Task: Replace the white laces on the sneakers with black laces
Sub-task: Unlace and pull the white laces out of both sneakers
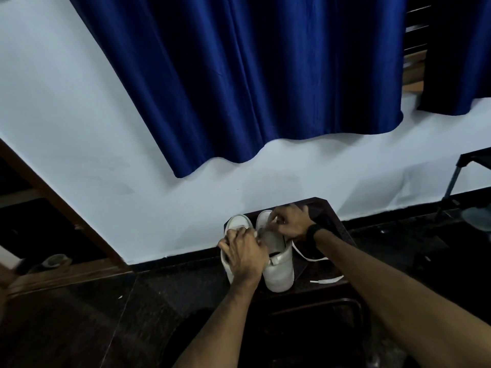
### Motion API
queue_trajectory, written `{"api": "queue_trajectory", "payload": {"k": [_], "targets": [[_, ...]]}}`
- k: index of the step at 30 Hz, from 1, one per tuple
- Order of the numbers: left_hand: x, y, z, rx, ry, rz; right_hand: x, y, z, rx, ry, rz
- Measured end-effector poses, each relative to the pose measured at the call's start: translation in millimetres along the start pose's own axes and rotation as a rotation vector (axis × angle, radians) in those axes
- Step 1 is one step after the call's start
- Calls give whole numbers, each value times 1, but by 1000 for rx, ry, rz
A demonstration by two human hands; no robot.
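while both forearms reach in from 6 o'clock, the left hand (243,254) lies curled over the left white sneaker (230,264), its fingers bent around the shoe's top near the tongue; what they pinch cannot be told in this dim light. just beside it at 3 o'clock stands the right white sneaker (277,264), touching its mate, toes pointing toward the wall. the right hand (288,221), with a black wristband (313,233), hovers over that shoe's eyelet area, fingertips drawn together, probably pinching a lace end. a loose white lace (309,257) trails from the right sneaker toward 4 o'clock across the dark stool top (332,224) that bears both shoes. beyond the stool, at 12 o'clock, a black skirting (186,257) meets a pale wall (79,128), and higher up hangs a blue curtain (252,75). at 3 o'clock, well apart, stands a metal-legged frame (451,181). no black lace can be made out.
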State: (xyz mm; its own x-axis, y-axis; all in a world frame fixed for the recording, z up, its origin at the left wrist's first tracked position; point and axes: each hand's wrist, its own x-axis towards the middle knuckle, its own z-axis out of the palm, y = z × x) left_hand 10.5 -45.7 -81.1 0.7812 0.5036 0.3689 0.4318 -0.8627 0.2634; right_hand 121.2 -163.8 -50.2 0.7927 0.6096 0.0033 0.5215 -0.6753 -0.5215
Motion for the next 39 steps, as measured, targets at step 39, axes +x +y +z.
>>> {"api": "queue_trajectory", "payload": {"k": [39], "targets": [[0, -2, 6, 11, 44, 2, -1, -29, 3, -251, 202, -115]]}}
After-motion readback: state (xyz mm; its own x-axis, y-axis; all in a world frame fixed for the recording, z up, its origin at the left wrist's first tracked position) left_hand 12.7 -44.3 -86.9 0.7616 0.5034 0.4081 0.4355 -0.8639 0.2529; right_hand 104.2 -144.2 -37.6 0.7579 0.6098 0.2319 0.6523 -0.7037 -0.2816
